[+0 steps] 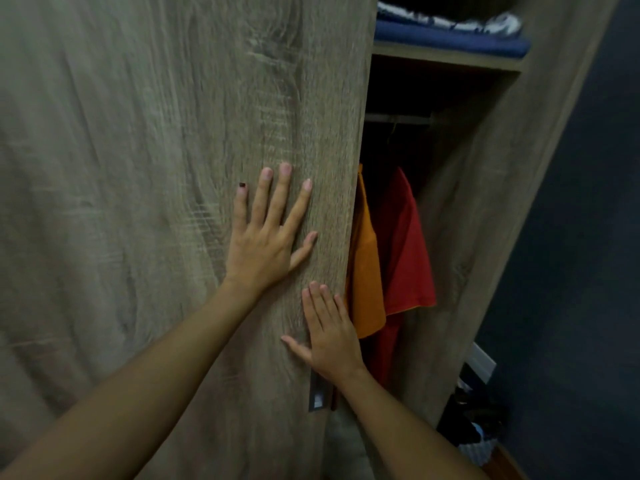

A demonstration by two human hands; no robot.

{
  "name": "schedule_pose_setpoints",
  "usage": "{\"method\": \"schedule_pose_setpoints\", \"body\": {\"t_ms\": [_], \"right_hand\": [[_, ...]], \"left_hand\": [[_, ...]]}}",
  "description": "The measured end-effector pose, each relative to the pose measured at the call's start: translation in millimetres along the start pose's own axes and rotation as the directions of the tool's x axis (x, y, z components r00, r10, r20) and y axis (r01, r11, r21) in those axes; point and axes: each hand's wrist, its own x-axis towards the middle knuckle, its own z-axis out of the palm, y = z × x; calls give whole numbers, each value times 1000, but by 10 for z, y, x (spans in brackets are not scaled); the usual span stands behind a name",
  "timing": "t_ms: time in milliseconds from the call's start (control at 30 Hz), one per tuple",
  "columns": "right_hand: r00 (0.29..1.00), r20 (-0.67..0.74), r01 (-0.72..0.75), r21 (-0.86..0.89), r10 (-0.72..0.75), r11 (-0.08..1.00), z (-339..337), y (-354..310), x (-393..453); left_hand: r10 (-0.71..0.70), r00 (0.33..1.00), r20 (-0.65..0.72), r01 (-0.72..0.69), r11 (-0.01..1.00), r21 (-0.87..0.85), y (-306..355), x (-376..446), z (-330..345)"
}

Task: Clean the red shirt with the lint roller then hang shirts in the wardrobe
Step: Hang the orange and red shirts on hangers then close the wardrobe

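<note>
Your left hand point(268, 237) and right hand point(329, 336) press flat, fingers straight, on the wardrobe door point(173, 168); the red shirt point(408, 244) hangs just right of its edge.

1. A wood-grain wardrobe door point(156, 168) fills the left and middle of the view.
2. The left hand point(266, 244) lies flat on the door, fingers point(285, 188) straight and spread, pointing up.
3. The right hand point(330, 336) presses flat on the door nearer and lower, just beside the door's right edge, above a dark metal handle point(318, 396).
4. In the open gap to the right, an orange shirt point(365, 271) and a red shirt point(408, 251) hang side by side, touching, below a rail point(398, 118).
5. Above, a shelf point(446, 57) carries folded blue cloth point(450, 38).
6. Far right, a dark blue wall point(571, 237); dark items at its foot are too blurred to name.
</note>
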Motion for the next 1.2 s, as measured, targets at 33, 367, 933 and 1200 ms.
{"method": "schedule_pose_setpoints", "body": {"t_ms": [33,367,933,1200], "right_hand": [[1000,-5,-1,-1,1,1000,-10,100,-21],[1000,21,-17,-19,18,1000,-198,998,-274],[970,123,-217,30,212,976,-392,1876,-588],[962,141,-242,48,233,969,-438,2132,-647]], "left_hand": [[4,1000,1,-4,1000,1,94,45,-1],[85,986,144,-60,983,-171,835,411,-127],[204,959,196,-184,976,-115,1857,847,41],[195,963,188,-172,976,-131,2139,950,97]]}}
